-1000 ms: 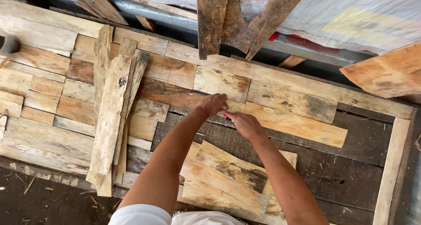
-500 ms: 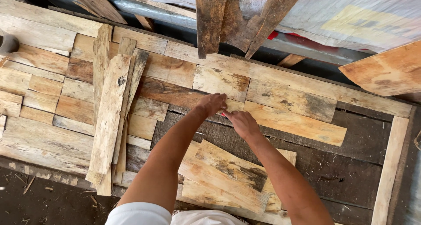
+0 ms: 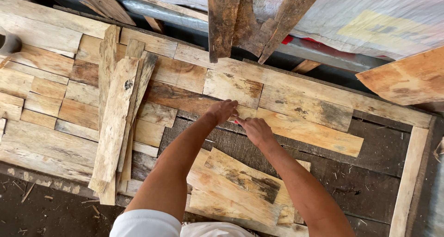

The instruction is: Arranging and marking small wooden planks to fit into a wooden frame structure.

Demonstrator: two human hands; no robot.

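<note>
Both hands meet at the long pale wooden plank (image 3: pixel 307 130), whose axis runs rightward: left hand (image 3: pixel 223 110) flat, right hand (image 3: pixel 255 129) pinching a small red object (image 3: pixel 239 122).

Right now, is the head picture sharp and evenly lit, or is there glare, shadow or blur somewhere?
Head view: sharp, soft even daylight on the pale wooden slats; left hand and right hand crisp; mild glare on the white plastic sheet; floor corner dim.

Both arms are stretched forward, the left hand (image 3: pixel 223 110) and right hand (image 3: pixel 255 129) held close together (fingers curled)
</note>
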